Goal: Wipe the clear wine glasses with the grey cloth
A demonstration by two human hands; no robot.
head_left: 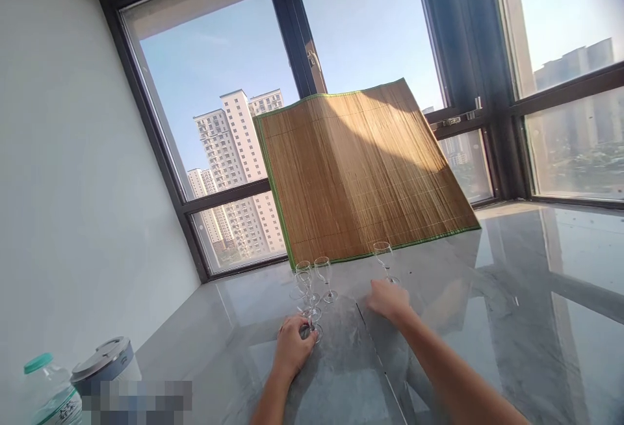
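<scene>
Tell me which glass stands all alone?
The glass farthest right, just beyond the right hand, before the bamboo mat. The other glasses huddle together above the left hand.

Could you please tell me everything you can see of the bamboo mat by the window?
The bamboo mat is a squarish sheet of thin brown slats with green edging. It stands unrolled and tilted back, lower edge on the glossy grey surface, top leaning at the window frame. Sun and shade cross it. Stemmed glasses stand just in front.
</scene>
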